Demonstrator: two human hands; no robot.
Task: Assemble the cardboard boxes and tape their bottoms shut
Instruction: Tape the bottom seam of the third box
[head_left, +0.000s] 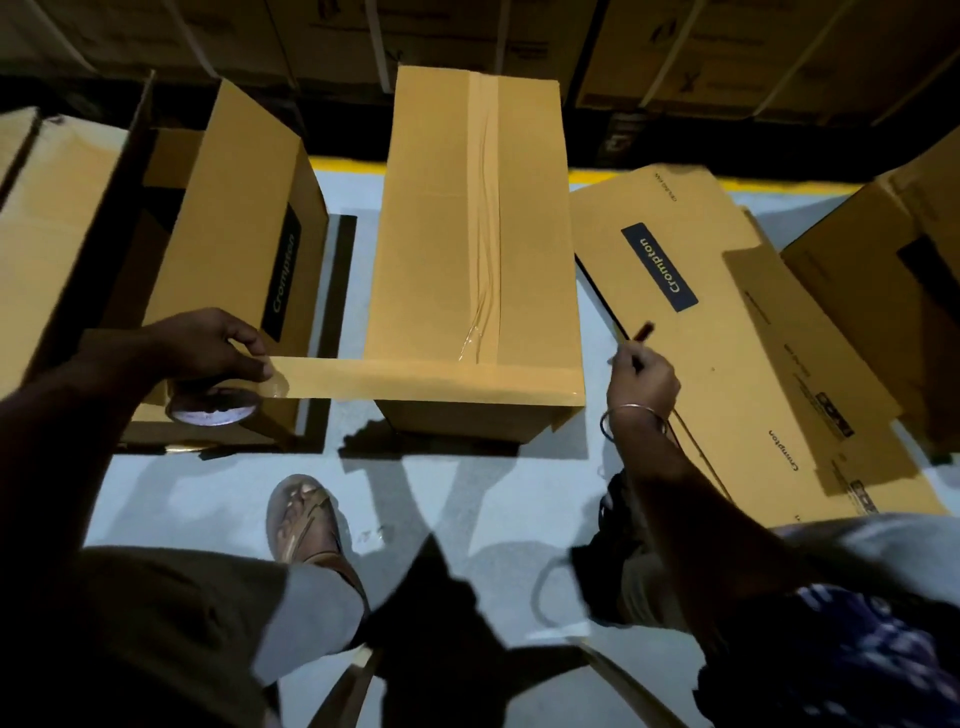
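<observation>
left hand (208, 345): fingers pinch the stretched tape strip (332, 371), tape roll (213, 410) just beneath
box (475, 244): upright on floor, centre; bottom seam taped lengthwise, cross strip along near edge
right hand (641, 379): fingers curled round a small cutter (640, 335)
step: taping the near edge
next: probably cut strip near roll, press down

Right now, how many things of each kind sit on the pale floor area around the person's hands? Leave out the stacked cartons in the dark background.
Assembled cardboard boxes: 4 (taped centre box, open box, far-left box, right-edge box)
Flattened cardboard box: 1
Tape roll, held by left hand: 1
Small cutter, in right hand: 1
Total: 7
</observation>
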